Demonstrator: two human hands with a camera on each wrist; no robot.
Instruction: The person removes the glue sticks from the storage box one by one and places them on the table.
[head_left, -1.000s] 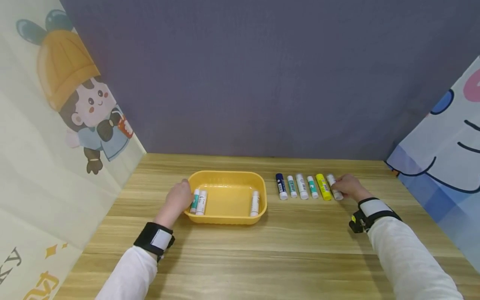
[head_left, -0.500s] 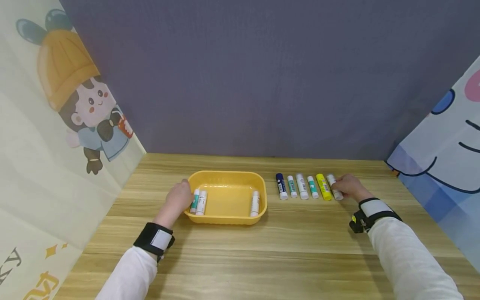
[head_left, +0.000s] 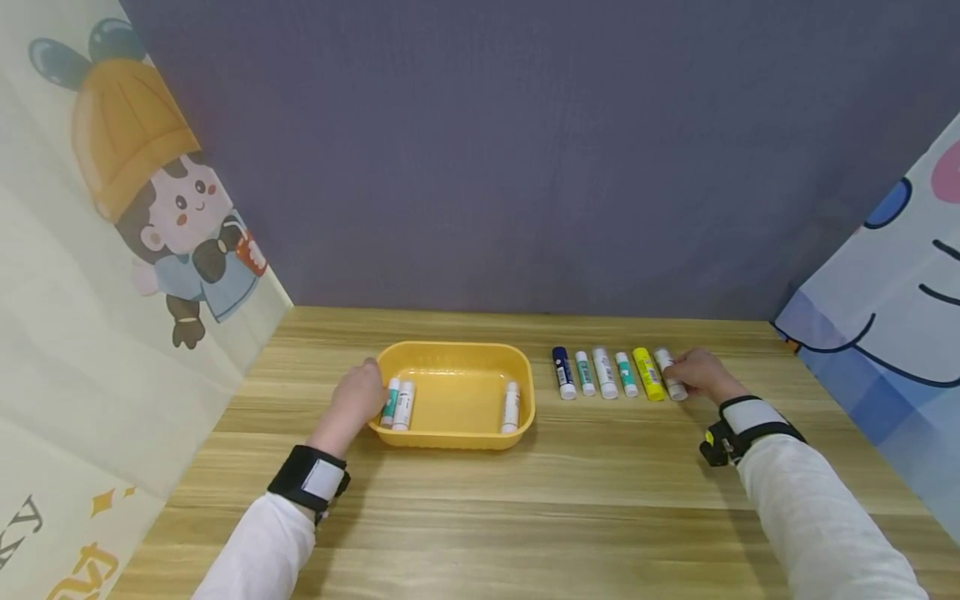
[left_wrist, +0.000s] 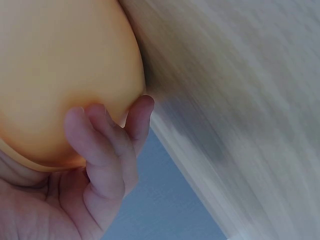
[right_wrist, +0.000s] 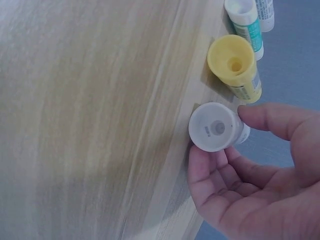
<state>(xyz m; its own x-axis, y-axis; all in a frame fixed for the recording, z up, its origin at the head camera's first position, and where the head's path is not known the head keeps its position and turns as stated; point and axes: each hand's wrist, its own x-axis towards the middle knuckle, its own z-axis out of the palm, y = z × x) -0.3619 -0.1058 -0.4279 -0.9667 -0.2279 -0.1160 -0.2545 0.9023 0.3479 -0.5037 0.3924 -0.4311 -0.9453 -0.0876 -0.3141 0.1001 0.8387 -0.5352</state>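
At the left end of the yellow tray (head_left: pixel 450 442), my left hand (head_left: pixel 358 392) grips its rim. In the left wrist view the fingers (left_wrist: pixel 107 150) curl against the tray's wall (left_wrist: pixel 70 55); the thumb is mostly hidden. Inside lie a green-and-white glue stick (head_left: pixel 390 403) and a white one (head_left: pixel 403 406) on the left, and another white glue stick (head_left: pixel 511 408) on the right. My right hand (head_left: pixel 699 372) pinches a white glue stick (right_wrist: pixel 214 126) between thumb and fingers. It lies at the right end of a row, beside a yellow glue stick (right_wrist: pixel 232 62).
Left of the yellow one, the row on the wooden table (head_left: pixel 480 525) holds a small green-and-white stick (head_left: pixel 626 374), a white one (head_left: pixel 604 372), another green-and-white one (head_left: pixel 585 373) and a dark blue one (head_left: pixel 563 373). A dark partition (head_left: pixel 525 167) stands behind the table.
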